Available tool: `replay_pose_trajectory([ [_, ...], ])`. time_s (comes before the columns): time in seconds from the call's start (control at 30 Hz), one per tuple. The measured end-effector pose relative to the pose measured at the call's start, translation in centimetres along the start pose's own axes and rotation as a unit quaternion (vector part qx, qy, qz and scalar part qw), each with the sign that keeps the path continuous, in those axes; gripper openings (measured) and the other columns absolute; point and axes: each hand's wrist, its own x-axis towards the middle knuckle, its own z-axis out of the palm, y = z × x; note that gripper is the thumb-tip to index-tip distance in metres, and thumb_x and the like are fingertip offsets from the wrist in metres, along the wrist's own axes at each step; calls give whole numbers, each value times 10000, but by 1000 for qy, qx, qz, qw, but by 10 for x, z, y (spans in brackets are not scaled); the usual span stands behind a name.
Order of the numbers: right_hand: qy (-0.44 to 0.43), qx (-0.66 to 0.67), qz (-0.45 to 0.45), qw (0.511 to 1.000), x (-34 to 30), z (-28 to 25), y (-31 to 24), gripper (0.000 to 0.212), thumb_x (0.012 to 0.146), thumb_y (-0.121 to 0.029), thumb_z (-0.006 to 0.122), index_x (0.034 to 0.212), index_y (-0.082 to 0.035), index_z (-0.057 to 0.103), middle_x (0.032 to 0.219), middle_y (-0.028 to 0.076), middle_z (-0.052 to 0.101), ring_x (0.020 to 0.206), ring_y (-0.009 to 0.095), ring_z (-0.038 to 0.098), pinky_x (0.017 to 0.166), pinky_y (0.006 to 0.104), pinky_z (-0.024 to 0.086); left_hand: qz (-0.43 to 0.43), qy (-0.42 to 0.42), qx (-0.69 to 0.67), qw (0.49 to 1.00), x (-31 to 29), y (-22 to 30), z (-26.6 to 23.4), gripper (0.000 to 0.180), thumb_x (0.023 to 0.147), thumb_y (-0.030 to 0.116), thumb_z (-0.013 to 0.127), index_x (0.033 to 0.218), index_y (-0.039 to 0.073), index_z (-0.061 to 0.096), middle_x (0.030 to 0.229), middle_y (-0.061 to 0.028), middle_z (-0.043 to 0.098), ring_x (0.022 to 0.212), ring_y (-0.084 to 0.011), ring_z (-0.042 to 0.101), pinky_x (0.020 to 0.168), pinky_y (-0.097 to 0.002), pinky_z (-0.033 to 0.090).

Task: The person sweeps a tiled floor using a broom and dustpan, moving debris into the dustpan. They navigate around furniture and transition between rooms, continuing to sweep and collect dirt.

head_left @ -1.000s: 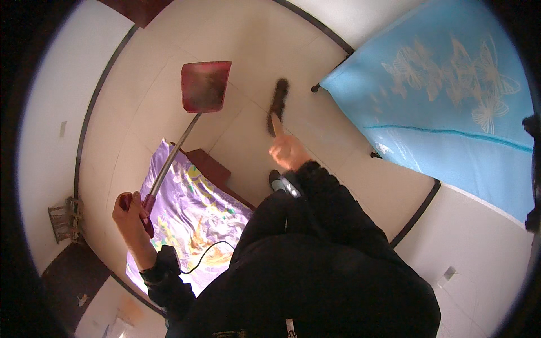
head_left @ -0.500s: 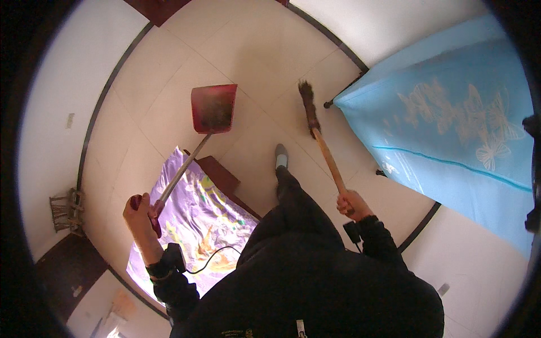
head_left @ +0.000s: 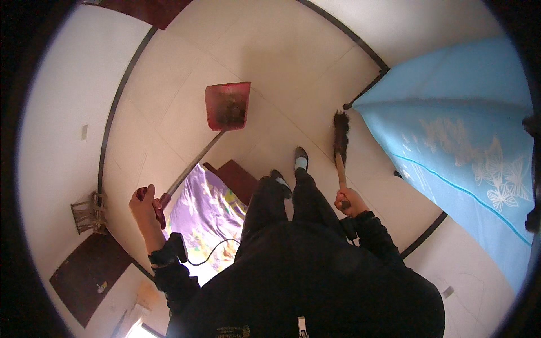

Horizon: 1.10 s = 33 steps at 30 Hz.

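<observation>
Left hand [head_left: 145, 205]: fingers wrapped tight round the red grip at the end of the long-handled red plastic dustpan [head_left: 227, 106].
Dustpan axis: the thin metal shaft runs from that fist up and to the right, ending in the pan, which sits over the pale tiled floor [head_left: 282, 62] well ahead of the feet.
Right hand [head_left: 349, 201]: fingers clamped on the wooden handle of the short dark-bristled broom [head_left: 340, 130].
Broom axis: nearly straight ahead from the fist, bristle head farthest out, just beside the edge of the light blue butterfly-print bedspread [head_left: 451, 129].
Key relation: the bristle head lies to the right of the pan, apart from it, with bare floor between; the pan's mouth seems to face the person.
Nearer hand: the right, to the bristles.
Also near: a purple flowered cloth [head_left: 205, 217] below the dustpan shaft.
</observation>
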Motion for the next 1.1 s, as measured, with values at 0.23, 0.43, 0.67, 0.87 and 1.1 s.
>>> replay_pose_trajectory([
  [0.23,-1,141,35,989,24,23,6,151,867,-61,484,781,-78,361,563,4,392,466,95,383,411,218,368,31,-6,14,999,85,11,-6,224,821,104,617,675,57,453,510,-6,424,385,-92,406,373,-234,369],
  [0.43,-133,242,37,960,77,46,19,106,894,-79,493,836,-36,414,619,32,445,562,111,468,487,235,430,-7,-54,-20,998,170,38,9,231,836,100,602,682,29,446,475,-15,390,367,-97,399,490,-294,533],
  [0.67,-154,179,-13,972,181,227,30,130,752,-19,605,827,-51,504,803,65,563,757,157,546,682,306,447,-69,-85,-21,994,248,22,-25,183,829,68,580,720,23,440,483,-24,388,348,-92,341,536,-308,544],
  [0.87,-214,-273,-354,869,183,406,46,103,826,-68,517,731,-82,483,645,13,466,583,128,461,554,272,412,-58,-92,16,994,287,12,-33,207,824,57,585,694,23,427,500,-4,365,359,-92,335,389,-243,417],
  [1.1,-306,11,-182,934,178,413,-29,182,845,-82,494,681,-91,415,615,-12,419,494,93,418,472,216,361,-66,-102,54,991,317,-2,-31,199,842,82,582,717,37,434,506,-20,401,352,-92,362,367,-253,430],
])
